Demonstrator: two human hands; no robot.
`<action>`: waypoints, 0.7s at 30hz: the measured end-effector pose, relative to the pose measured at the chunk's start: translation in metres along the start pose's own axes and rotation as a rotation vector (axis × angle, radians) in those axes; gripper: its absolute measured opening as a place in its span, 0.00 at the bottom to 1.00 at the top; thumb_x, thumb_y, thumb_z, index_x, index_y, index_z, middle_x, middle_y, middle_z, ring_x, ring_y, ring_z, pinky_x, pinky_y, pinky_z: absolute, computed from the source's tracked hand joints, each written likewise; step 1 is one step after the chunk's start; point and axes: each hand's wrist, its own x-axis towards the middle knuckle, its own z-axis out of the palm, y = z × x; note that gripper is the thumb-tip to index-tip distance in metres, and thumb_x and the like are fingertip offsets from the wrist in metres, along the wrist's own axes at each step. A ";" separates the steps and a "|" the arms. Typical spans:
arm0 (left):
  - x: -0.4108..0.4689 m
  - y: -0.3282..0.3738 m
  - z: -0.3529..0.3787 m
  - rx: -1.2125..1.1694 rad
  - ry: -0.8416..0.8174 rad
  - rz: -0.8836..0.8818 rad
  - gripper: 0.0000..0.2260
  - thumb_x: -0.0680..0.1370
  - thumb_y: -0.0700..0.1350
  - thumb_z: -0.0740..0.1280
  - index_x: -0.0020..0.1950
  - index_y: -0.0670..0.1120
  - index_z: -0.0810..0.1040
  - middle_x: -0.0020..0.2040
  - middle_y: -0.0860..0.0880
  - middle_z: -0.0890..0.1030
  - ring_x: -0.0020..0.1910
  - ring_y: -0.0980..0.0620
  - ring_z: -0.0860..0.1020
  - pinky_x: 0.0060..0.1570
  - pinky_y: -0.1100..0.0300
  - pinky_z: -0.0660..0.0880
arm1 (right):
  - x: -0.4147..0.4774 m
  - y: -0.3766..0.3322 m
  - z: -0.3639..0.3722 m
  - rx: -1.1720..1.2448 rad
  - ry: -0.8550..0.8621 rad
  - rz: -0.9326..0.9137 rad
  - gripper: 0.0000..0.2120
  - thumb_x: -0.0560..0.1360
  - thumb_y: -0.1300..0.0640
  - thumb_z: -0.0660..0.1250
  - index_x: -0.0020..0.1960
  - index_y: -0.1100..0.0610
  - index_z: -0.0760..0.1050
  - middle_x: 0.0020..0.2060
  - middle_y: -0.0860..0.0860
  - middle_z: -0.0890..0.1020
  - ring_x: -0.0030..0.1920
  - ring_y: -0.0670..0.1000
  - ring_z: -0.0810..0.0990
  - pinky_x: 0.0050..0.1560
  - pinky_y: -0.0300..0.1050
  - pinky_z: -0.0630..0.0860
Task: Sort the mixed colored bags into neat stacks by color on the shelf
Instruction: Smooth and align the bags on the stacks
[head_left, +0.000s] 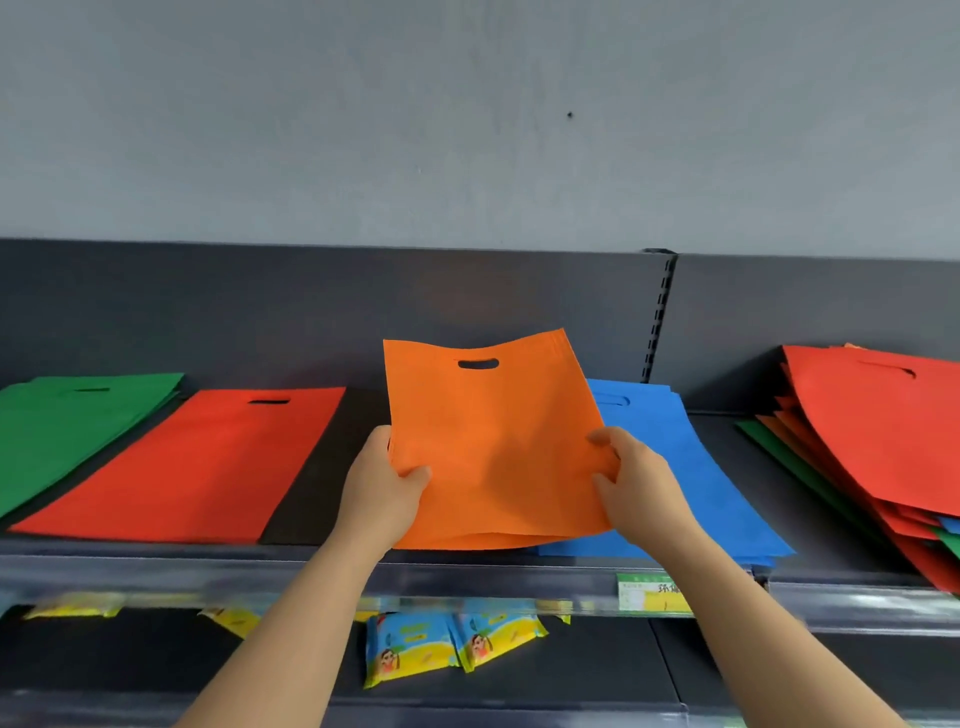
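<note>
While both hands hold the orange bag tilted up off the shelf, the step in hand looks like starting or adding to the orange stack. The left hand pinches the bag's left edge, thumb on the front face, and the right hand grips the right edge the same way. The bag's lower edge hangs near the shelf's front lip, just left of the blue stack and overlapping that stack's near corner. Its layered lower edge suggests more than one orange bag, though the view is too soft there to be sure. Farther left of the blue stack lie the red stack and, beyond it, the green stack. Well to the right of the blue stack sits the mixed pile, unsorted. The next move calls for lowering the bag flat into the bare gap left of the blue stack, squared so it covers neither neighbour, then letting go and reaching for the mixed pile.
</note>
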 end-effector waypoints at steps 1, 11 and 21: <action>0.000 0.002 0.004 -0.003 -0.013 0.007 0.12 0.76 0.40 0.67 0.55 0.52 0.70 0.46 0.57 0.75 0.47 0.53 0.75 0.44 0.57 0.70 | -0.002 0.003 -0.003 -0.003 0.011 0.011 0.24 0.75 0.65 0.57 0.69 0.52 0.66 0.59 0.53 0.77 0.48 0.55 0.78 0.43 0.49 0.77; -0.003 0.051 0.088 -0.078 -0.168 0.101 0.12 0.77 0.42 0.67 0.58 0.52 0.69 0.51 0.54 0.75 0.50 0.53 0.74 0.46 0.58 0.70 | -0.008 0.076 -0.069 -0.145 0.145 0.104 0.27 0.73 0.65 0.58 0.71 0.51 0.66 0.60 0.55 0.76 0.54 0.57 0.77 0.55 0.53 0.75; -0.012 0.112 0.202 -0.067 -0.212 0.125 0.12 0.78 0.41 0.66 0.59 0.51 0.69 0.51 0.55 0.75 0.48 0.54 0.75 0.37 0.65 0.68 | 0.021 0.185 -0.138 -0.576 0.145 0.061 0.21 0.73 0.59 0.62 0.64 0.48 0.75 0.52 0.50 0.81 0.61 0.56 0.66 0.67 0.48 0.52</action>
